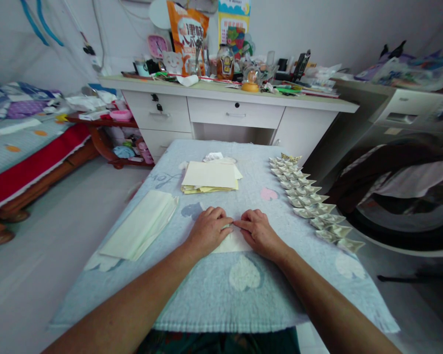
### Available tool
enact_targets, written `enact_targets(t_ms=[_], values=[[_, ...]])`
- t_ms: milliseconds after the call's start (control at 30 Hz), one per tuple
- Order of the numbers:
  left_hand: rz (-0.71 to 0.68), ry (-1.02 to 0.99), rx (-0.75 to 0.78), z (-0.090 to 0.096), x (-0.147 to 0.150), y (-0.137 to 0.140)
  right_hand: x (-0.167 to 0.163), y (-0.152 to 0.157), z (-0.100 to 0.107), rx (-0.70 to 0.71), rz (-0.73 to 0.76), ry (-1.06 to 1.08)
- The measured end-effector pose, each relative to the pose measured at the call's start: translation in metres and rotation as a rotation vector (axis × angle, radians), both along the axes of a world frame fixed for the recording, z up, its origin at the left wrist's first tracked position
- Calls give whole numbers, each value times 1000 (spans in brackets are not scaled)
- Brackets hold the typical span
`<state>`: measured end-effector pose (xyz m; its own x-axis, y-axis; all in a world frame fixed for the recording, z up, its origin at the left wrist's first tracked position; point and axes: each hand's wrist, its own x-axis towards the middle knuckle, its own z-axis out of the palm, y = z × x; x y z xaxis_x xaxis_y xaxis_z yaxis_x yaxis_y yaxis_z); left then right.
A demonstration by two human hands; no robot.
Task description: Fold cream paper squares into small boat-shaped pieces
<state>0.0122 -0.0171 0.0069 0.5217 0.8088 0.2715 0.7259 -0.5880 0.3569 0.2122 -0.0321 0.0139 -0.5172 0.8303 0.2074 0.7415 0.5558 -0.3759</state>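
A small pale sheet of paper (232,244) lies on the cloth-covered table in front of me, partly hidden under both hands. My left hand (209,228) presses on its left side, fingers curled and thumb pointing inward. From the other side my right hand (257,231) holds the paper, its fingers bent and index finger reaching toward the left fingertips. The fingertips almost meet at the paper's upper part. To the right runs a row of folded paper boats (306,196), nested one against another. A pile of long folded paper (140,226) rests at the left.
A stack of cream paper sheets (209,175) sits toward the table's far side. Behind it stands a white desk (221,108) crowded with jars and packets. A washing machine (409,147) is at the right, and a bed (29,147) at the left.
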Motion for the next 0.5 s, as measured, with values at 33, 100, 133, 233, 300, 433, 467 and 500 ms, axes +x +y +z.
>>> enact_targets(t_ms=[33, 100, 133, 233, 300, 433, 467, 500], values=[[2, 1, -4, 0, 0, 0, 1, 0, 2, -10, 3, -8], [1, 6, -10, 0, -1, 1, 5, 1, 6, -36, 15, -23], [1, 8, -11, -1, -1, 1, 8, 1, 8, -50, 25, -29], [-3, 10, -9, -1, -2, 2, 18, 0, 17, -88, 78, -40], [-3, 5, -7, -2, -2, 2, 26, -1, 22, -117, 113, -54], [2, -5, -11, -2, -2, 2, 39, -1, 31, -170, 173, -81], [2, -7, -12, -2, -2, 2, 41, -1, 33, -181, 181, -85], [1, -10, -15, -2, -3, 2, 42, -1, 33, -189, 185, -85]])
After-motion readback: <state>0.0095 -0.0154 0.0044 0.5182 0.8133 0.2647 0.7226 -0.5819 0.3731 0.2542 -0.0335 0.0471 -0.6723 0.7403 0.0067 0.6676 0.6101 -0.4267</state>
